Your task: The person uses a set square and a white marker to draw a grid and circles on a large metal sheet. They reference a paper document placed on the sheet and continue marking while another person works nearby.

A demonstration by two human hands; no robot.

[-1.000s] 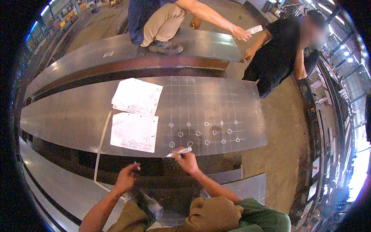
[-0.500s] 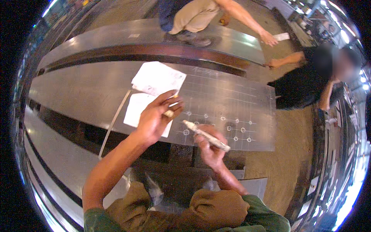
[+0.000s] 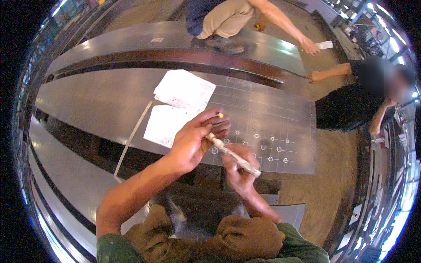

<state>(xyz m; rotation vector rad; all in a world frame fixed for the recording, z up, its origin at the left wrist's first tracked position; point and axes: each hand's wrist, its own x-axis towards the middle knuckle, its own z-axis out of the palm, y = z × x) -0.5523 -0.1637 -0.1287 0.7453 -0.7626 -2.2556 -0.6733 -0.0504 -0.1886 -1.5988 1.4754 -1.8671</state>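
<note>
My right hand [image 3: 240, 168] is closed round a white paint marker [image 3: 242, 161], which slants up and left over the steel plate [image 3: 109, 96]. The fingers of my left hand [image 3: 193, 142] close at the marker's upper-left end, hiding its tip. A small yellow-ended piece [image 3: 220, 115] shows between the left fingers; its kind is too small to tell. White drawn circles [image 3: 256, 136] and ruled lines mark the plate's right part. Paper sheets [image 3: 184, 90] lie beyond my left hand, partly covered by it.
A second steel plate [image 3: 114, 41] lies beyond a dark gap, with a person's shoe [image 3: 226, 45] on it. Another person in black [image 3: 344, 103] leans at the right end. A thin pale strip [image 3: 133, 138] crosses the plate left of the papers.
My left hand has moved right, and its fingers have met the marker's tip end. A pale piece seen earlier in the left fingers no longer shows apart. The view has shifted slightly.
</note>
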